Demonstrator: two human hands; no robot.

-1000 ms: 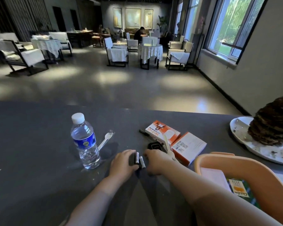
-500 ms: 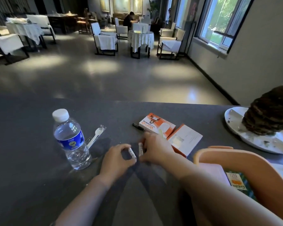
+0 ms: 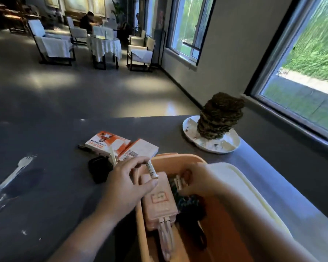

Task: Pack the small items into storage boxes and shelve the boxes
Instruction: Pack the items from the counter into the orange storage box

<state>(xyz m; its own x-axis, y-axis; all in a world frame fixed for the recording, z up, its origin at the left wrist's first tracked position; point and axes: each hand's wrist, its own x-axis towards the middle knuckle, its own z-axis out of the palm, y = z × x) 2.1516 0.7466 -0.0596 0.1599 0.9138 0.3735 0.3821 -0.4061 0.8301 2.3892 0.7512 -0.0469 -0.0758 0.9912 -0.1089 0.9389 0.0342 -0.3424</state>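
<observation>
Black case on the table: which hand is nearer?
Left. The left hand holds a battery just right of the black case; the right hand is farther right, inside the orange bin.

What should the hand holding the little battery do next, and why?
Probably lower the left hand a little and let the battery go into the orange box. The battery is pinched between thumb and fingers right over the box's near edge, above the pink case already inside. The right hand is already down in the box with other small pieces, so packing seems underway.
</observation>
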